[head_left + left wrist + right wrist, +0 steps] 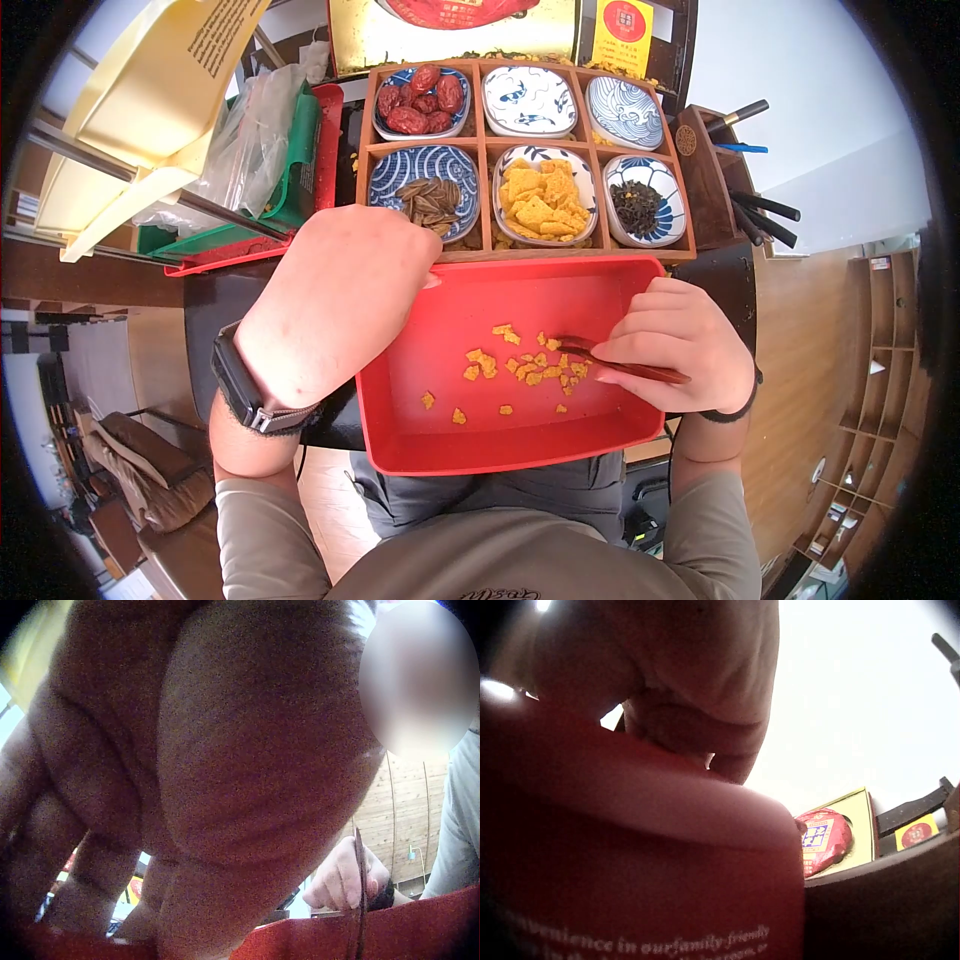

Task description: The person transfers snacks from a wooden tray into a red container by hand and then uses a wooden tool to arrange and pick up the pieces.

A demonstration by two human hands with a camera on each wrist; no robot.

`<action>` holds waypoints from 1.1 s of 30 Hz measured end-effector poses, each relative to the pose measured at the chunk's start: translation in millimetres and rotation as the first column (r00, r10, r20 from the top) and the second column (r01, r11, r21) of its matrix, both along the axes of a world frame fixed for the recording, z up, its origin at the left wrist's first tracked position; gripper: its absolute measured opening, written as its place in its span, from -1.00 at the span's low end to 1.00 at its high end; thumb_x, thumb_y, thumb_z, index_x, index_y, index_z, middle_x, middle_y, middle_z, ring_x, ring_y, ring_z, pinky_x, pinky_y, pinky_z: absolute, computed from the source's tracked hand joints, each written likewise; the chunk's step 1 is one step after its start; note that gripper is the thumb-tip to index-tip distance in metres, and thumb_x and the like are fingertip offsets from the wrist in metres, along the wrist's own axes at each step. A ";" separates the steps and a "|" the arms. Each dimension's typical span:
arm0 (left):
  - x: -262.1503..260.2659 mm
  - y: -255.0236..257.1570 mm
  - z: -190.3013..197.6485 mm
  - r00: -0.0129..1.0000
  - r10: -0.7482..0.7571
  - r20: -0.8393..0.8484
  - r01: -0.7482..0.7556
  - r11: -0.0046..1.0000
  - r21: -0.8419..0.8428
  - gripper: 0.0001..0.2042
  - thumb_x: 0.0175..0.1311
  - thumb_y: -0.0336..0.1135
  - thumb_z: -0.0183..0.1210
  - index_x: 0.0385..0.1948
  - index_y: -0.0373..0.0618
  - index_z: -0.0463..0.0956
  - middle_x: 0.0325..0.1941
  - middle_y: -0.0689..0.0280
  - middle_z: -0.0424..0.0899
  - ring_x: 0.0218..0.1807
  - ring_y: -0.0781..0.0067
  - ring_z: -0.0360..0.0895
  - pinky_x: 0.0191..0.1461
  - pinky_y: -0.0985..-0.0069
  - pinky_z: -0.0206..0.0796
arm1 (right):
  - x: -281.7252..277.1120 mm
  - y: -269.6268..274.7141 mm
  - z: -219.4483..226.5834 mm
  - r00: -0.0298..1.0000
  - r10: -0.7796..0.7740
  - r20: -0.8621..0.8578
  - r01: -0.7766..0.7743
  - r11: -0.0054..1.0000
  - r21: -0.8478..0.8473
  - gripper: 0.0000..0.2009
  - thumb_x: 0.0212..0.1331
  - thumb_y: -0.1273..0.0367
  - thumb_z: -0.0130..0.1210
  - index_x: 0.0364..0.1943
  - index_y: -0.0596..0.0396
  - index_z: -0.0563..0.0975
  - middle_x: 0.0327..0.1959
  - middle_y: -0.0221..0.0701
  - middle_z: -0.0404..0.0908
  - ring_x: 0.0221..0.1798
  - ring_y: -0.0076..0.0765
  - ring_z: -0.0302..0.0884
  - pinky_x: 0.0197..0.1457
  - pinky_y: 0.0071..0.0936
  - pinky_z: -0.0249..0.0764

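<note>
A red tray (450, 455) with yellow pieces (530, 370) scattered on its floor lies in front of the person. The left hand (345, 285) is at the tray's upper left corner, its thumb at the rim; its other fingers are hidden in the head view. In the left wrist view the left hand's (187, 772) fingers reach down to the red rim. Over the tray's right side, the right hand (675, 345) pinches dark reddish tweezers (640, 370), whose tips are among the yellow pieces. The right wrist view shows the right hand (697, 682) beyond the tray wall (645, 862).
Behind the tray stands a wooden divided box (480, 160) with patterned dishes of red dates (408, 120), brown seeds (432, 203), yellow chunks (545, 200) and dark leaves (636, 207). A green and red bin (300, 165) is at the left, a pen holder (708, 170) at the right.
</note>
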State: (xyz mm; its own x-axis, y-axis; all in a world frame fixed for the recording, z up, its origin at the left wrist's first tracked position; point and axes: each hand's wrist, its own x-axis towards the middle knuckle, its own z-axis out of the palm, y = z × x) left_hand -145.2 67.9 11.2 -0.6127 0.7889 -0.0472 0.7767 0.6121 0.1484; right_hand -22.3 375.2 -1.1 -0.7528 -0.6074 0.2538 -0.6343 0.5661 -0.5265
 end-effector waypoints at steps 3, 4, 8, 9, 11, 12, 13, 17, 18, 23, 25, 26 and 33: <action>-0.3 -0.6 -1.3 1.000 -0.002 -0.004 0.002 1.000 0.006 -0.83 0.31 -0.28 0.35 -0.39 -0.19 0.66 -0.37 0.04 0.70 -0.17 -0.18 0.70 -0.06 -0.03 0.53 | 0.6 1.6 0.9 1.000 -0.008 -0.003 0.007 0.996 -0.087 -0.78 0.07 0.38 0.56 -0.22 0.05 0.75 -0.29 -0.38 0.75 -0.28 -0.20 0.68 -0.22 -0.29 0.46; -0.4 -0.8 -1.7 1.000 -0.002 -0.005 0.002 1.000 0.009 -0.83 0.31 -0.28 0.35 -0.39 -0.19 0.67 -0.37 0.04 0.70 -0.17 -0.18 0.70 -0.06 -0.03 0.53 | 0.5 2.3 1.3 1.000 -0.012 -0.004 0.011 0.991 -0.136 -0.77 0.05 0.39 0.57 -0.22 0.07 0.76 -0.30 -0.38 0.76 -0.30 -0.20 0.67 -0.23 -0.29 0.44; -0.8 -0.7 -1.2 1.000 -0.001 0.000 0.001 1.000 0.010 -0.83 0.30 -0.28 0.35 -0.39 -0.20 0.67 -0.37 0.03 0.70 -0.17 -0.18 0.70 -0.06 -0.03 0.53 | 2.4 2.4 0.5 0.994 -0.103 -0.042 0.083 0.938 -0.335 -0.77 -0.03 0.45 0.58 -0.27 0.14 0.79 -0.37 -0.33 0.78 -0.38 -0.18 0.68 -0.28 -0.30 0.40; -1.0 -0.8 -1.3 1.000 -0.002 -0.001 0.002 1.000 0.009 -0.83 0.29 -0.28 0.35 -0.39 -0.20 0.67 -0.37 0.03 0.70 -0.17 -0.18 0.70 -0.07 -0.03 0.53 | 3.9 1.4 0.2 0.987 -0.158 -0.040 0.132 0.918 -0.374 -0.77 -0.05 0.46 0.58 -0.28 0.16 0.79 -0.39 -0.31 0.78 -0.39 -0.17 0.68 -0.29 -0.29 0.40; -1.1 -0.5 -1.5 1.000 0.000 -0.001 0.000 1.000 0.004 -0.83 0.29 -0.28 0.35 -0.39 -0.20 0.67 -0.37 0.03 0.70 -0.17 -0.19 0.70 -0.07 -0.03 0.53 | 7.5 -1.2 -0.3 0.963 -0.266 -0.029 0.226 0.865 -0.449 -0.78 -0.09 0.49 0.58 -0.31 0.19 0.80 -0.43 -0.29 0.77 -0.41 -0.17 0.68 -0.30 -0.29 0.39; -1.0 -0.3 -1.4 1.000 0.003 -0.002 -0.003 1.000 0.001 -0.83 0.29 -0.28 0.35 -0.39 -0.20 0.67 -0.37 0.03 0.70 -0.17 -0.19 0.70 -0.07 -0.03 0.53 | 9.1 -0.6 0.5 0.953 -0.302 -0.006 0.262 0.837 -0.480 -0.80 -0.10 0.54 0.56 -0.33 0.22 0.81 -0.45 -0.26 0.78 -0.40 -0.17 0.70 -0.28 -0.29 0.43; -0.9 -0.2 -1.4 1.000 0.006 -0.003 -0.006 1.000 -0.002 -0.83 0.29 -0.28 0.35 -0.39 -0.20 0.67 -0.37 0.03 0.70 -0.17 -0.19 0.70 -0.07 -0.03 0.53 | 9.5 -0.9 -0.6 0.941 -0.337 -0.008 0.286 0.810 -0.512 -0.80 -0.09 0.55 0.55 -0.32 0.23 0.81 -0.44 -0.25 0.78 -0.40 -0.17 0.70 -0.27 -0.30 0.44; -0.7 -0.6 -1.5 1.000 -0.001 -0.007 0.001 1.000 0.012 -0.83 0.30 -0.29 0.35 -0.39 -0.20 0.67 -0.37 0.03 0.71 -0.17 -0.19 0.71 -0.07 -0.03 0.53 | 11.2 1.9 -7.3 0.902 -0.431 0.022 0.361 0.725 -0.586 -0.82 0.01 0.60 0.49 -0.25 0.29 0.79 -0.35 -0.20 0.80 -0.31 -0.18 0.70 -0.19 -0.34 0.51; -0.8 -0.8 -1.3 1.000 -0.003 -0.009 0.003 1.000 0.011 -0.83 0.30 -0.29 0.34 -0.39 -0.20 0.67 -0.37 0.03 0.71 -0.17 -0.18 0.71 -0.07 -0.03 0.54 | 10.8 2.9 -9.2 0.892 -0.452 0.017 0.375 0.719 -0.585 -0.81 0.03 0.60 0.48 -0.23 0.30 0.78 -0.33 -0.19 0.80 -0.29 -0.19 0.70 -0.18 -0.35 0.52; -0.6 -1.0 -0.6 1.000 -0.011 -0.010 0.011 1.000 0.009 -0.84 0.30 -0.29 0.34 -0.39 -0.19 0.67 -0.37 0.04 0.71 -0.18 -0.18 0.71 -0.08 -0.03 0.54 | 7.3 3.1 -8.7 0.845 -0.535 0.007 0.474 0.743 -0.473 -0.80 0.14 0.63 0.45 -0.14 0.28 0.77 -0.26 -0.19 0.79 -0.25 -0.21 0.70 -0.14 -0.38 0.54; -1.0 -1.0 -0.8 1.000 -0.013 -0.012 0.013 1.000 0.008 -0.84 0.31 -0.29 0.34 -0.38 -0.18 0.68 -0.37 0.04 0.71 -0.18 -0.18 0.71 -0.08 -0.03 0.54 | 4.1 4.7 -13.0 0.850 -0.526 -0.033 0.463 0.774 -0.431 -0.79 0.14 0.63 0.46 -0.13 0.26 0.77 -0.25 -0.19 0.80 -0.24 -0.19 0.72 -0.13 -0.37 0.55; -0.9 -0.7 -0.6 1.000 -0.010 -0.011 0.010 1.000 0.002 -0.84 0.31 -0.29 0.34 -0.38 -0.18 0.68 -0.37 0.04 0.71 -0.18 -0.18 0.71 -0.08 -0.03 0.54 | 2.7 5.5 -14.5 0.852 -0.521 -0.053 0.457 0.789 -0.410 -0.78 0.14 0.63 0.47 -0.12 0.25 0.77 -0.24 -0.19 0.80 -0.23 -0.19 0.72 -0.13 -0.37 0.56; -0.7 -0.1 -1.0 1.000 0.002 -0.010 -0.002 1.000 -0.012 -0.84 0.30 -0.29 0.34 -0.39 -0.18 0.68 -0.37 0.04 0.72 -0.18 -0.17 0.72 -0.07 -0.02 0.55 | -0.7 2.8 -11.4 0.856 -0.516 -0.027 0.480 0.813 -0.330 -0.73 0.12 0.60 0.49 -0.07 0.23 0.78 -0.21 -0.19 0.81 -0.19 -0.11 0.75 -0.08 -0.33 0.61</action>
